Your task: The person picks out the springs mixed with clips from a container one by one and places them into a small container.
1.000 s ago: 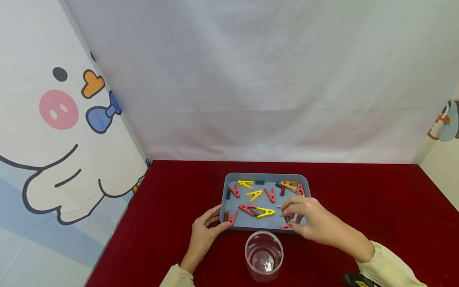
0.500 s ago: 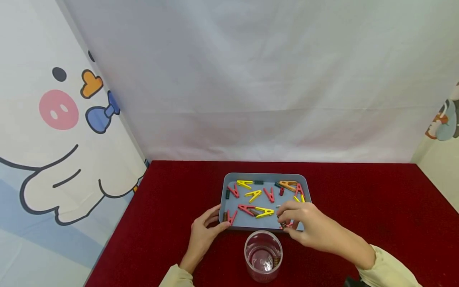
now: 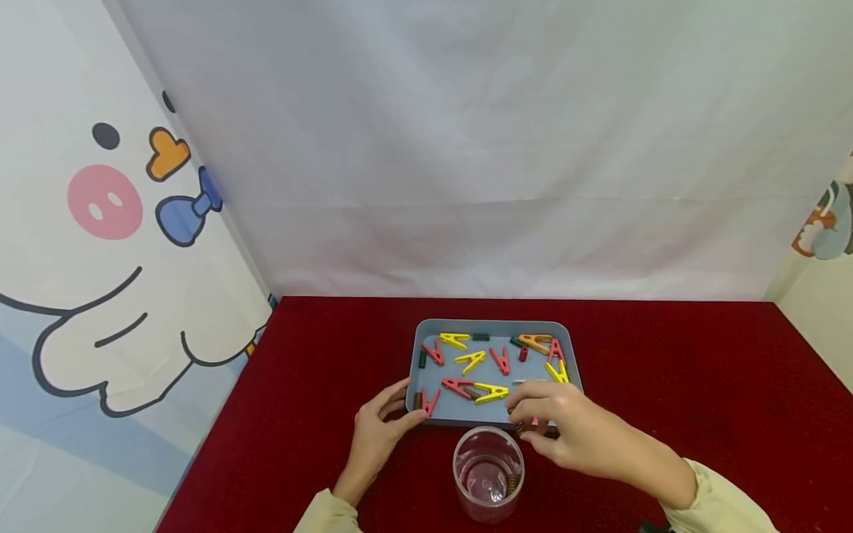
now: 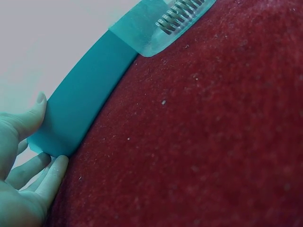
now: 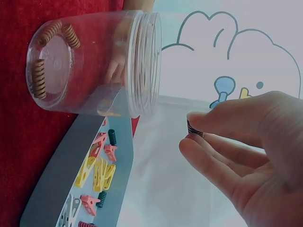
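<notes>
In the head view, a grey-blue tray holds several red and yellow plastic clips and coil springs. My left hand holds its near left corner, thumb on the front wall and fingers along the left side; the left wrist view shows the same corner. Over the tray's near right edge, my right hand pinches a dark coil spring between thumb and fingertips. A clear plastic jar stands upright in front of the tray, with three brown springs at its bottom in the right wrist view.
An orange clip and dark springs lie towards the tray's far side. A thin pale rod-like piece is partly covered by my right hand. A red cloth covers the table. A pale curtain hangs behind.
My right hand has shifted left and nearer along the tray's right part towards the jar, carrying the spring. A yellow clip behind it has come into view. My left hand stays at the corner.
</notes>
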Motion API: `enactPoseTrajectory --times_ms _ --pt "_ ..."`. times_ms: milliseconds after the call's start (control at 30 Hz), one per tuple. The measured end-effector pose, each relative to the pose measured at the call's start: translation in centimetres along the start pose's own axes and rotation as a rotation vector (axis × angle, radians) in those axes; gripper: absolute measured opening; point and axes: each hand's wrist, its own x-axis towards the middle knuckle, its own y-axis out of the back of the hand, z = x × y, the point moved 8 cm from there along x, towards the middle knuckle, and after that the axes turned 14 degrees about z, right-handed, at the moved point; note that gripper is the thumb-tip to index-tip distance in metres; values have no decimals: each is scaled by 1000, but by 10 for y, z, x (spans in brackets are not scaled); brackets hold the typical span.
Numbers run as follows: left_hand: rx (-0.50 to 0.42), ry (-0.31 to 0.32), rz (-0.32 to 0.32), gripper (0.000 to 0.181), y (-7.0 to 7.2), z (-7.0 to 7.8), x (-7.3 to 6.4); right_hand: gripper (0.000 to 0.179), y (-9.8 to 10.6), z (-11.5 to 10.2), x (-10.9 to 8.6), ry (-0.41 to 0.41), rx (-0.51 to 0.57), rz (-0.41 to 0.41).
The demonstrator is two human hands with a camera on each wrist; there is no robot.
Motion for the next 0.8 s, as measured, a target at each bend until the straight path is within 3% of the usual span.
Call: enactPoseTrajectory --times_ms 333,667,800 --pt "-2 3 2 57 0 0 1 23 -7 -4 1 -41 33 -49" --pt "-16 15 -1 57 0 0 1 25 -14 -13 0 44 37 -38" --pt "-18 19 1 57 0 1 1 24 -18 -13 0 27 60 -62"
